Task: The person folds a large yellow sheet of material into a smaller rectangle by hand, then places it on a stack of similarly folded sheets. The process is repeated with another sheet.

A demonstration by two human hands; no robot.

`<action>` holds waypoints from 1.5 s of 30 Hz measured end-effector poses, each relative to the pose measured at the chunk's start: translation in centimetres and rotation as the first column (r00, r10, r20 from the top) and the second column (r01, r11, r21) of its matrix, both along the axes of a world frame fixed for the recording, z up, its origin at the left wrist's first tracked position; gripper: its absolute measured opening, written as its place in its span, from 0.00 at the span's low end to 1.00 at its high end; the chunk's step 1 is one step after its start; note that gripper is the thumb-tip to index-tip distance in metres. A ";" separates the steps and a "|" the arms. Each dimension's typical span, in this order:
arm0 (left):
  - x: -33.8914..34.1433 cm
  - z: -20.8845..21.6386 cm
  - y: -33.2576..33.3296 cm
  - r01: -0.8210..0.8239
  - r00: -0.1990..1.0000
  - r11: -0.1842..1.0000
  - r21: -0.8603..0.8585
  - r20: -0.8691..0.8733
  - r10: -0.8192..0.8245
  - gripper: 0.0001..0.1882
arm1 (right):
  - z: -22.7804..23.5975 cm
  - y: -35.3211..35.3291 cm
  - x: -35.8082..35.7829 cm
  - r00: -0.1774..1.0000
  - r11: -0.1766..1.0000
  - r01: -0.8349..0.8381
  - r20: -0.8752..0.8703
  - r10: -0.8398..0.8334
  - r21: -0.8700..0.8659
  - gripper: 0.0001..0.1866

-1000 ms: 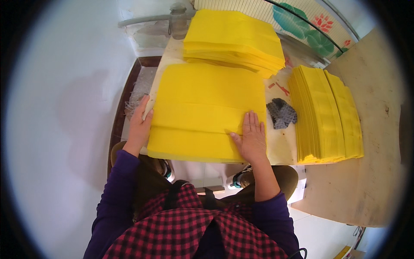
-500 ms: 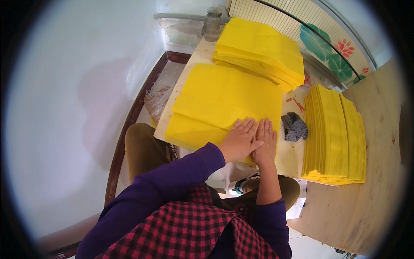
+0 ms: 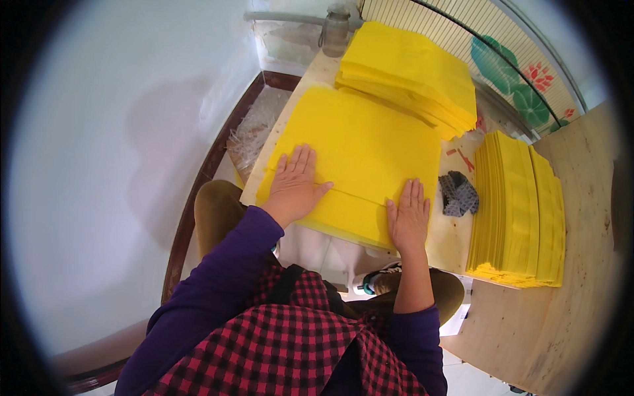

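Note:
A yellow fabric sheet or flat bag [image 3: 360,152], with a fold line running across its near part, lies on a wooden board table in front of me. My left hand [image 3: 295,185] rests flat on its left near part, fingers spread a little and thumb out. Flat near its right edge lies my right hand [image 3: 408,214], fingers stretched forward. Neither hand grips anything. Just beyond the sheet is a thick pile of folded yellow fabric pieces [image 3: 409,72]. I cannot tell how many layers lie under my palms.
Right of the sheet lies a crumpled grey patterned cloth [image 3: 458,194]. Another yellow stack [image 3: 515,211] stands at the table's right side. A glass jar [image 3: 335,33] is at the far left corner. Clear plastic wrapping [image 3: 257,125] lies beside the wall.
My left hand has slid left across the yellow fabric, away from my right hand. The right hand stays near the right edge. The view has shifted slightly.

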State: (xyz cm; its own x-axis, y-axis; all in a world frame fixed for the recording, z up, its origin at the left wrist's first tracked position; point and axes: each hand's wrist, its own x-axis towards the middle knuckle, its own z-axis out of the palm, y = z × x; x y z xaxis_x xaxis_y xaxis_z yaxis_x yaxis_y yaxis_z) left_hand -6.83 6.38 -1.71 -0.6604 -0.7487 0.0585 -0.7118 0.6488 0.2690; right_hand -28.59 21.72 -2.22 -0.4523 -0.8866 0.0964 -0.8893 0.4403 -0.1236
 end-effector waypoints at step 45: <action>7.5 0.2 -3.6 -0.207 0.978 0.978 0.031 -0.016 0.208 0.38 | 2.0 3.2 0.0 0.972 0.975 0.222 0.068 -0.223 0.033 0.39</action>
State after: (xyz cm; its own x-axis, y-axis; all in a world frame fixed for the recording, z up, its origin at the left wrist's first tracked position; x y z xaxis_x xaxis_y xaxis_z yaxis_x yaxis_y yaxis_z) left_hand 0.64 2.79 -1.48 -0.4892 -0.8710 0.0456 -0.8249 0.4791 0.2999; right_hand -28.59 24.88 -0.22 -0.6434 -0.7647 0.0365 -0.7581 0.6298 -0.1695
